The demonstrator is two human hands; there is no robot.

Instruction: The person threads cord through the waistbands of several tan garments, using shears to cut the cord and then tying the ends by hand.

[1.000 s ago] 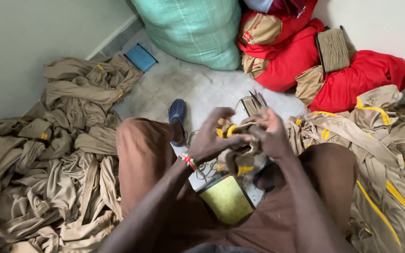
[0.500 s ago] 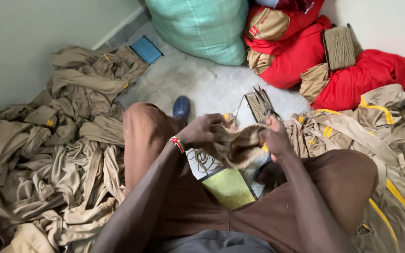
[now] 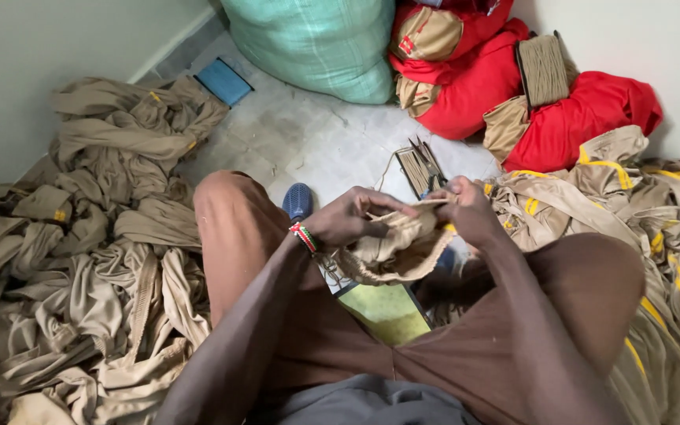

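Along the left edge of the frame a wide heap of khaki garments (image 3: pixel 80 267) covers the floor from the wall down to the lower left corner, its inner border lying against the person's raised left knee (image 3: pixel 226 212). Above it, in the upper left, a blue flat pad (image 3: pixel 224 81) lies by the wall. The only bare floor (image 3: pixel 308 142) is a pale patch in the upper middle, hemmed by the heap, the green woven sack (image 3: pixel 316 39) at the top, and the red bundles (image 3: pixel 529 94) in the upper right. A blue shoe (image 3: pixel 297 201) shows just beyond the knee.

At the centre the left hand (image 3: pixel 352 216), with a beaded band at the wrist, pinches the top edge of a khaki cloth piece (image 3: pixel 395 248) between thumb and fingers. The cloth sags in a loose fold between both hands, over the lap. Below it lies a yellow-green card (image 3: pixel 387 311) between the thighs. The right hand (image 3: pixel 470 208) is closed on the other end of that same edge, so the strip between the hands is pulled fairly straight. Just beyond the hands a small bundle of tan strips with scissors (image 3: pixel 423 167) rests on the floor.

To the right, yellow-trimmed khaki garments (image 3: pixel 631 205) fill the frame to its right edge, touching the right thigh.

Compared with half a second ago, the hands have drawn a little farther apart, the cloth is more stretched along its top, and the view has shifted slightly.
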